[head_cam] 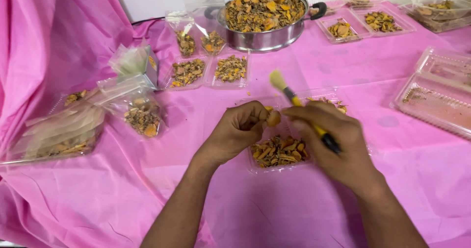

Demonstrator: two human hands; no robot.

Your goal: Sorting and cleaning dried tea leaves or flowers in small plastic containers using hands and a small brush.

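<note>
Above tray (pixel 255 167) | left hand (pixel 238 130) pinches slice (pixel 273 118) | right hand (pixel 333 140) grips brush (pixel 299 103)

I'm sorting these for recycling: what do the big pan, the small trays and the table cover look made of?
The pan looks like polished steel: grey walls with a bright sheen, and dark handles, probably plastic. The small trays look like thin clear plastic: see-through, with glossy moulded rims. The table cover seems to be a thin pink sheet, non-woven fabric or plastic, judging by its soft creases and slight sheen.
</note>
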